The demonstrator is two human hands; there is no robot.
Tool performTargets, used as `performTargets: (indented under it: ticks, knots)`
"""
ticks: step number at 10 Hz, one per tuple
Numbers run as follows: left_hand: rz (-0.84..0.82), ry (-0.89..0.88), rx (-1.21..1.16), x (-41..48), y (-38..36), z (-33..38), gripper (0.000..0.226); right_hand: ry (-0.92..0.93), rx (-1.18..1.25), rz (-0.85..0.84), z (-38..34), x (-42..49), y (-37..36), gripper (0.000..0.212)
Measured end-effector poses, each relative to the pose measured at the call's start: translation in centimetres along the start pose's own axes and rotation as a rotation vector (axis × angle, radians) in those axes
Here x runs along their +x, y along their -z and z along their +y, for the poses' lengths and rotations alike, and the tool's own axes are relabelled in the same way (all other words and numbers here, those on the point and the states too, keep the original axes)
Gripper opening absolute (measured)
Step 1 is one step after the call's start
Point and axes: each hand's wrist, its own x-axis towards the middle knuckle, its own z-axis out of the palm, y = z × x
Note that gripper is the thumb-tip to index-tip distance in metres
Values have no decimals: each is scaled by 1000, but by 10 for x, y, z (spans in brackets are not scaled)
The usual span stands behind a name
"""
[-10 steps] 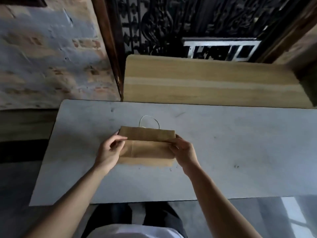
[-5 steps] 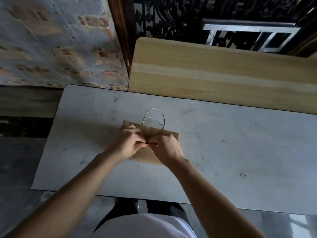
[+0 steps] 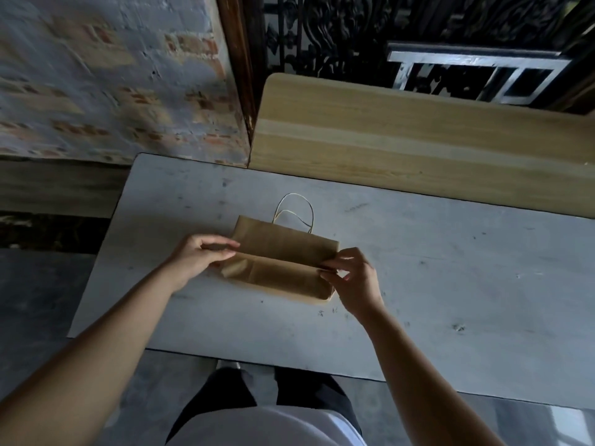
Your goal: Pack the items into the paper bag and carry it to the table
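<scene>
A brown paper bag lies flat and folded on the grey table, its pale cord handles pointing away from me. My left hand pinches the bag's left edge at the fold line. My right hand pinches the right edge at the same fold. Both hands sit at opposite ends of the bag, which rests on the tabletop. No items for packing are in view.
A light wooden board leans behind the table's far edge. A worn brick wall stands at the left, with a dark ornate metal gate behind. The table's near edge is just in front of my legs.
My hands, which had met at the middle of the bag half a second ago, have moved apart to its left and right edges. The camera view has shifted slightly.
</scene>
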Motion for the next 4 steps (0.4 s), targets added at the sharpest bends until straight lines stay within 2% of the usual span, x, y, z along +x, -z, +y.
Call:
performTargets:
  ticks: [1, 2, 3, 4]
  knots:
    - [48, -47, 6, -7, -6, 7, 24, -21, -62, 36, -11, -7, 4, 18]
    - [147, -247, 275, -13, -9, 12, 17, -28, -292, 20, -23, -15, 8, 16]
    - [248, -395, 769, -21, 2, 20, 21, -37, -511, 17, -37, -29, 13, 21]
    - [210, -381, 1049, -36, 17, 32, 26, -106, -588, 67, -47, -45, 18, 37]
